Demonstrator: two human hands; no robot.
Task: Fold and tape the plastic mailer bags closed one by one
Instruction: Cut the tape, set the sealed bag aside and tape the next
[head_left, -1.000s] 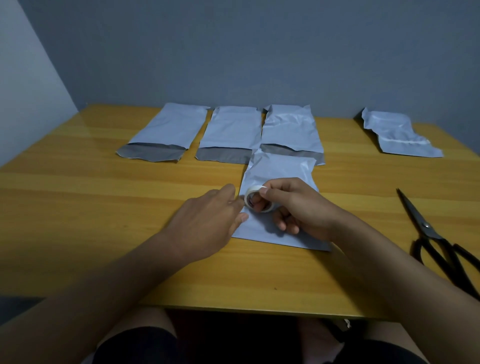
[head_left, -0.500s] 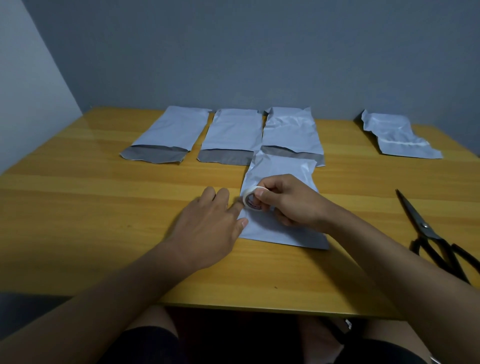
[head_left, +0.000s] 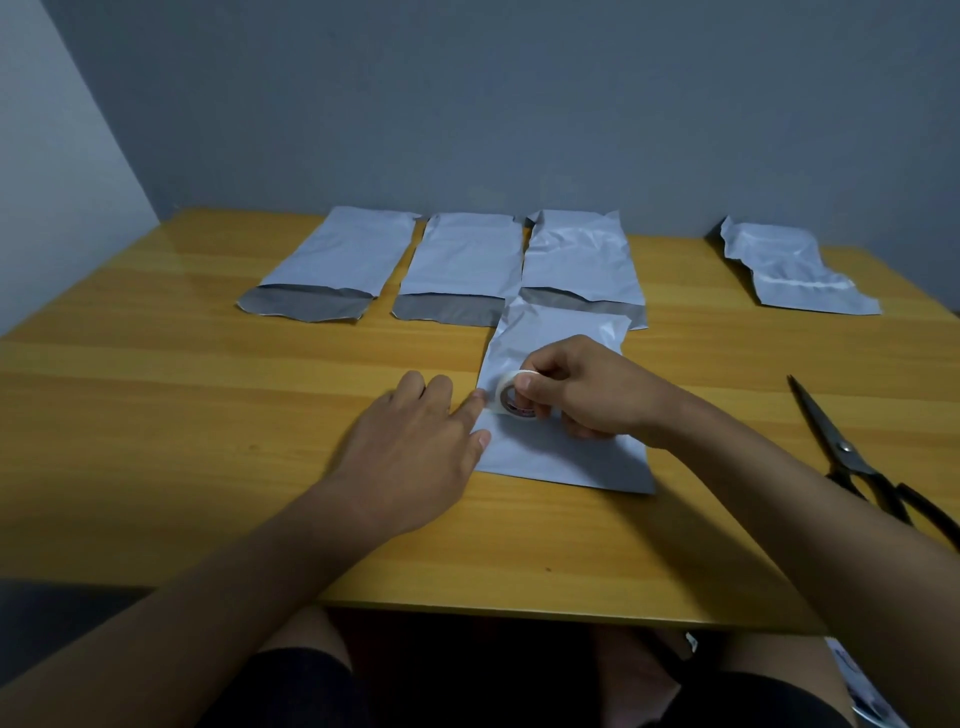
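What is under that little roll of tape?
The roll of tape, held by the right hand, sits over a folded mailer bag on the table. The hand hides any contact.

The right hand (head_left: 587, 395) covered the middle of the folded mailer (head_left: 561, 452), so whether any tape lay across its flap could not be told. The printing inside the tape roll (head_left: 511, 397) was too small to read, and the fingers hid the roll's far side. Right of the mailer, the scissors (head_left: 852, 462) ran out of the picture at the right edge, their handles cut off. The near end of the third open bag (head_left: 582, 265) lay hidden under the mailer's far edge. Both forearms left the frame at the bottom.
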